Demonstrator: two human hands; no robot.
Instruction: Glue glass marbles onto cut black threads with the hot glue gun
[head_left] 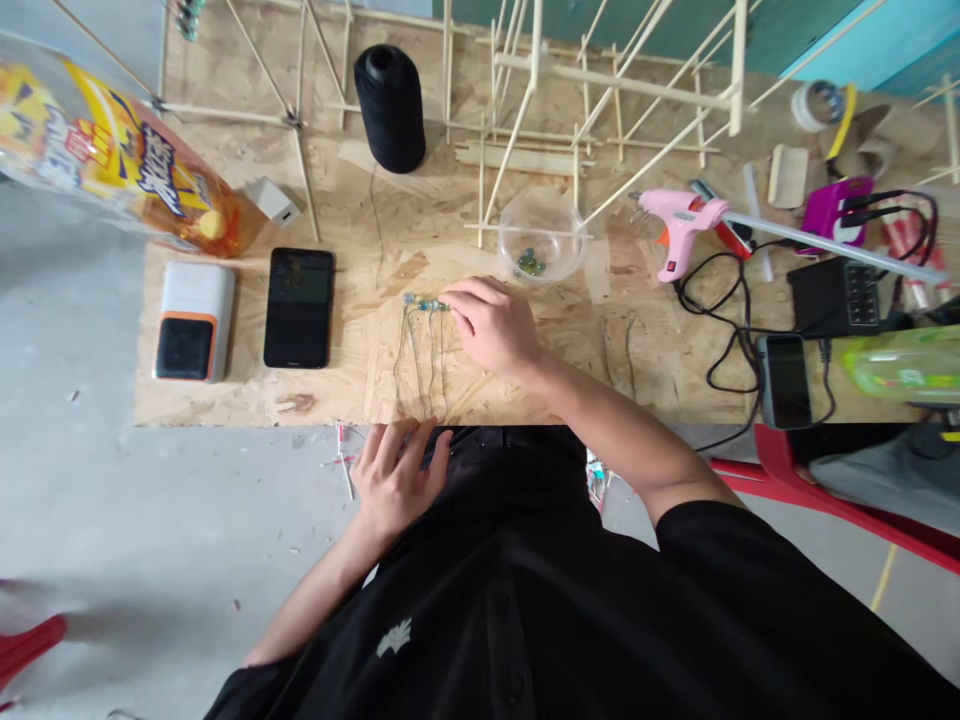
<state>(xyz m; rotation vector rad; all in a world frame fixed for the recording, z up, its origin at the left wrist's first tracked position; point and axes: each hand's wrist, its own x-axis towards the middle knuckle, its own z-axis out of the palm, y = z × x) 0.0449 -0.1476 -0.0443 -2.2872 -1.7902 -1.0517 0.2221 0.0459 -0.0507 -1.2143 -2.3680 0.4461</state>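
A short row of blue-green beads [426, 304] lies on the wooden board, with several thin dark threads [414, 360] running from it to the front edge. At the row's right end, the fingers of my right hand [491, 325] are closed on a bead, which is mostly hidden. My left hand [397, 475] rests at the board's front edge, fingers stretched out and thumb apart, its fingertips touching the lower ends of the threads. Beyond my right hand stands a clear round tub [551, 240] with several green marble-like beads [530, 263] inside.
Thin wooden stick frames [577, 130] and a black thread spool [390, 110] stand at the back. On the left lie a phone [298, 308], a power bank [193, 322] and a bottle [120, 160]. A pink glue gun [682, 225] and cables [712, 320] lie right.
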